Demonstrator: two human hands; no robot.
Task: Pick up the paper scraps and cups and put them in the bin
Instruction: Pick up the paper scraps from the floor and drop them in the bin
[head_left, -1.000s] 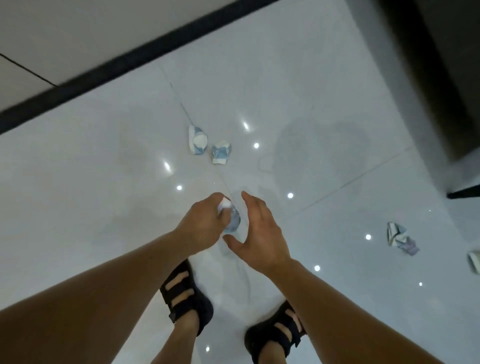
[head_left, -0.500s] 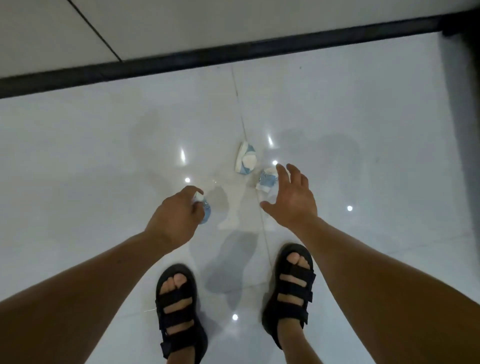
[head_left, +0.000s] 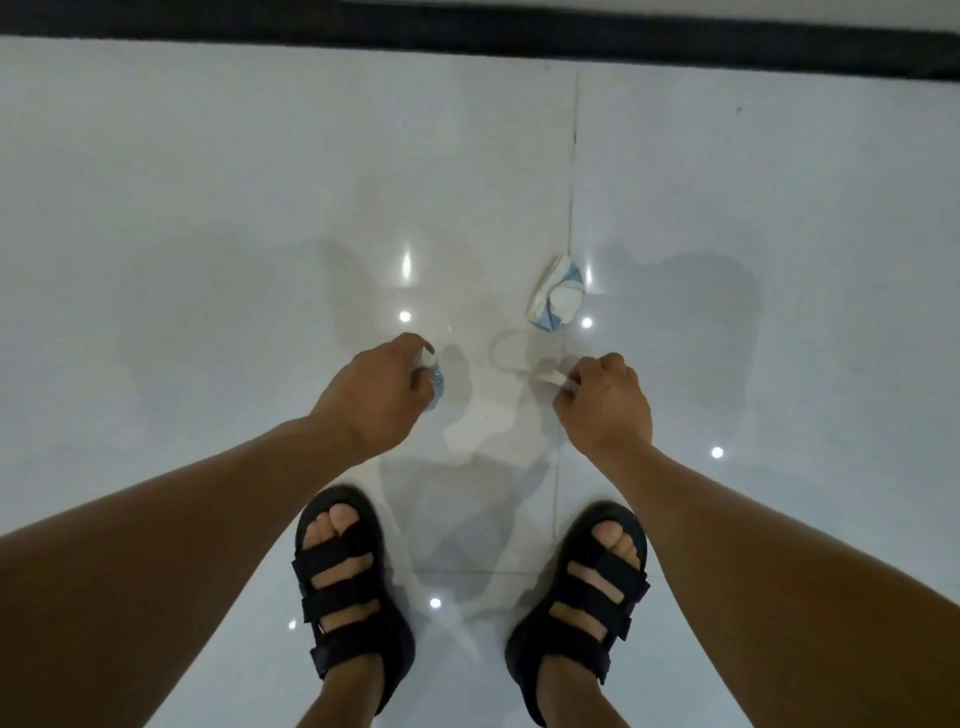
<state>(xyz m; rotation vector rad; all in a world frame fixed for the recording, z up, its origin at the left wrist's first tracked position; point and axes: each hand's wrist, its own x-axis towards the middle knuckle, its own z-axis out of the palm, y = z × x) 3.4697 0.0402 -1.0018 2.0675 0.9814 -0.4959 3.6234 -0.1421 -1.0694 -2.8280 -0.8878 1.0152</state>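
Right hand (head_left: 605, 402) now lower, grip around paper scrap (head_left: 555, 378); left hand (head_left: 382, 397) grip around crushed cup (head_left: 435, 388).

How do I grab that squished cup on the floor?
Probably from above, pinching the cup across its squashed middle: it lies flat on the floor, with no upright wall to wrap your hand round.
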